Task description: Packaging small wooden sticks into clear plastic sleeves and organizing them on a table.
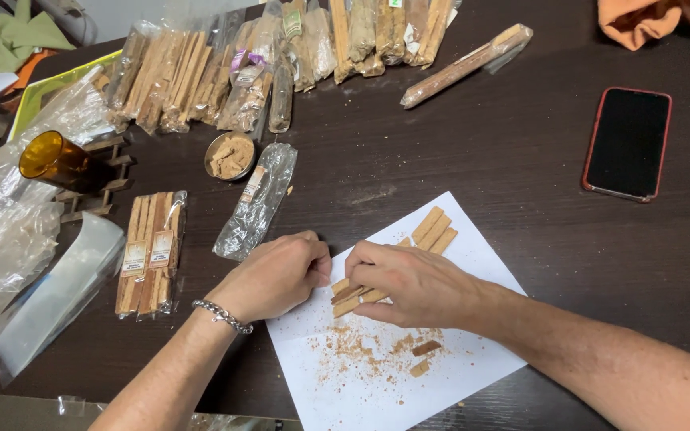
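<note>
Both hands, left hand [277, 275] and right hand [409, 283], are pinching wooden sticks [433, 230] over white paper [481, 263] (catching crumbs [361, 347]).

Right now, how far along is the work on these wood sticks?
Done: wrapped sticks lie left. In hand: both hands, left hand and right hand, grip bare sticks on white paper scattered with crumbs. Left: an empty sleeve.

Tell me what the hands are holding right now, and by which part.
Both hands grip the wooden sticks lying on the white paper: the right hand covers their middle, the left hand pinches their near ends.
</note>
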